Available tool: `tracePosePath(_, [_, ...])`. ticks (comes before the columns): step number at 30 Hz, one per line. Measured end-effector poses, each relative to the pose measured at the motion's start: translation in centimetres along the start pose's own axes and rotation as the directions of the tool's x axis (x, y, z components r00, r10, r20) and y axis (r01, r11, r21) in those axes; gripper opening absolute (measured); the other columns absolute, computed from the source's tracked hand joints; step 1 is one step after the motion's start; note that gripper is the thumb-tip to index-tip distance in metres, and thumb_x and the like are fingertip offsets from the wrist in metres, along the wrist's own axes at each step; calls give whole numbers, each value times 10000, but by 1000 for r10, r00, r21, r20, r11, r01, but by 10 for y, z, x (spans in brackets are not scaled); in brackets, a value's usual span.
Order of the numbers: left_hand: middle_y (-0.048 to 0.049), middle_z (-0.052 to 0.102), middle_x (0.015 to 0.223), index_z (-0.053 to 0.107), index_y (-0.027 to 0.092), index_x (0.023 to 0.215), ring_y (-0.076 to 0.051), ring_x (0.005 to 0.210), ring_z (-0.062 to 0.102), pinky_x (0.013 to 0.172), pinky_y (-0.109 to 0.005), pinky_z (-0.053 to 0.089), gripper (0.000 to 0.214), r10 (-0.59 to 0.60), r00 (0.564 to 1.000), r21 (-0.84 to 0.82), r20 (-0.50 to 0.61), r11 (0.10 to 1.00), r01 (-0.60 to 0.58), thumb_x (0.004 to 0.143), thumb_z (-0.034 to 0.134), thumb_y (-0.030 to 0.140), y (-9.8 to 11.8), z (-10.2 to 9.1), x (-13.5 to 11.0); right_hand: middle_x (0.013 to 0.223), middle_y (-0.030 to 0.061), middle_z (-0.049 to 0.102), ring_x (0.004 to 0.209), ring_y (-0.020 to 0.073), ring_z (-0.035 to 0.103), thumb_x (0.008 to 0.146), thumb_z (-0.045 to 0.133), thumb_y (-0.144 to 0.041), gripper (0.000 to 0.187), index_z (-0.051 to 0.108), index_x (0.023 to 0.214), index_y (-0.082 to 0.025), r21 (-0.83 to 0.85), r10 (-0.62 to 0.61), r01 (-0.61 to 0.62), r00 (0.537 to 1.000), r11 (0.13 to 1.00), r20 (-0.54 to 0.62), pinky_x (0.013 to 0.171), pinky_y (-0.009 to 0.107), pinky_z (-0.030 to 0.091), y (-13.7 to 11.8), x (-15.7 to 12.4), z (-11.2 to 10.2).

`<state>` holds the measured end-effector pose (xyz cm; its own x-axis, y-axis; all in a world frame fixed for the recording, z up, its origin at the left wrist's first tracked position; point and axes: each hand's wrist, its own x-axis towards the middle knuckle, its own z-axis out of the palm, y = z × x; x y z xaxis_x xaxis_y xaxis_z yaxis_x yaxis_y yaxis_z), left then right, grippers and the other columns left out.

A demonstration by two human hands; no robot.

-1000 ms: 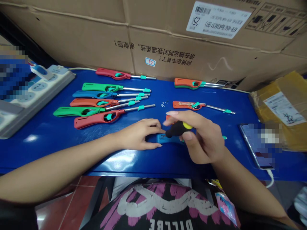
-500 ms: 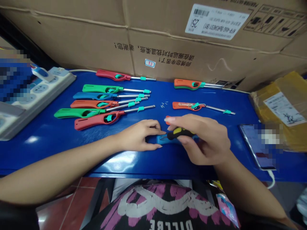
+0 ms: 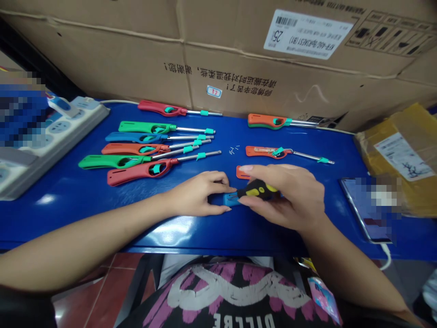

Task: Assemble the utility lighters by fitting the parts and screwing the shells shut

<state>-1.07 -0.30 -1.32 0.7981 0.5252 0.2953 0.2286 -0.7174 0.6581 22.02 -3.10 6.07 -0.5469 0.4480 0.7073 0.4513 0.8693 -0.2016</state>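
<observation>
My left hand (image 3: pixel 200 193) lies on the blue table (image 3: pixel 85 205), its fingers pinching the end of a blue lighter body (image 3: pixel 229 199). My right hand (image 3: pixel 290 196) is closed round a black and yellow screwdriver (image 3: pixel 256 189), whose tip rests on that blue body. Most of the blue lighter is hidden under my right hand. An orange shell piece (image 3: pixel 241 173) lies just behind my fingers. Tiny white screws (image 3: pixel 234 149) lie scattered beyond it.
Several long utility lighters (image 3: pixel 150 146) in red, green, blue and orange lie in a row at left. An opened orange lighter (image 3: pixel 283 152) and another orange one (image 3: pixel 276 120) lie behind. A power strip (image 3: pixel 58 127) sits left, a phone (image 3: pixel 367 207) right, cardboard boxes (image 3: pixel 239 54) behind.
My right hand has tilted the screwdriver from a steep angle down to nearly flat and turned it on the blue lighter. My left hand has stayed put.
</observation>
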Motion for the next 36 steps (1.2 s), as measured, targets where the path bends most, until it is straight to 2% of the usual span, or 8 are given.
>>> tracePosePath(4, [-103,677,1050,748,164,1131,-232,967,654,868,-376,549,305,-10,1000,11,18,1000,9,913,729,375,1,-1,0,1041,79,791,796,174,749,1051,433,-285,401,588,1402,-169,143,50,-44,998,989,-39,654,293,596,0,-1,0])
tracePosePath(7, [-99,681,1046,742,164,1153,-233,966,659,875,-374,548,327,-13,1000,17,12,1000,13,904,743,377,2,-1,0,1217,114,753,983,195,746,1008,434,-166,453,567,1442,-158,309,39,-28,999,951,-28,769,328,622,0,-1,2])
tracePosePath(14, [-95,682,1034,749,167,1138,-232,958,660,862,-366,547,309,0,1000,21,-7,1000,0,901,751,365,1,0,-1,904,35,753,766,153,708,960,697,-297,312,685,1258,-209,71,-16,22,996,997,-84,670,263,577,6,0,1])
tracePosePath(20, [-127,683,1100,732,129,1189,-246,998,665,899,-388,551,370,2,1000,13,8,1000,-2,908,746,369,0,0,0,1292,113,708,1118,207,701,1010,458,-137,465,535,1467,-173,309,63,-75,997,948,46,911,358,604,8,-2,0])
tracePosePath(24, [-110,690,1053,743,143,1159,-236,955,667,863,-372,550,340,12,1000,25,-4,1000,-12,907,749,370,1,0,0,1033,74,741,911,161,697,992,620,-211,271,659,1257,-165,249,19,-8,999,969,-41,785,276,586,8,1,1])
tracePosePath(27, [-96,689,1036,746,164,1151,-227,945,664,843,-354,550,322,13,1000,23,-12,1000,-13,905,753,372,2,0,0,850,23,705,726,132,654,961,704,-368,294,676,1187,-182,85,-4,5,1000,996,-13,646,239,535,9,0,0])
tracePosePath(33, [-91,697,1049,743,170,1140,-231,966,668,871,-366,550,317,-5,1000,2,-2,1000,5,903,752,380,2,0,0,1184,116,709,1113,202,684,1056,417,-197,330,573,1346,-167,331,-26,2,997,944,68,858,341,584,6,-2,3])
tracePosePath(36, [-94,695,1060,726,161,1156,-227,961,669,862,-359,545,335,-17,1000,-9,-6,1000,17,899,753,375,2,-1,0,1028,76,721,903,160,703,1028,569,-259,246,624,1254,-178,300,-20,3,998,954,52,720,271,575,3,-1,3])
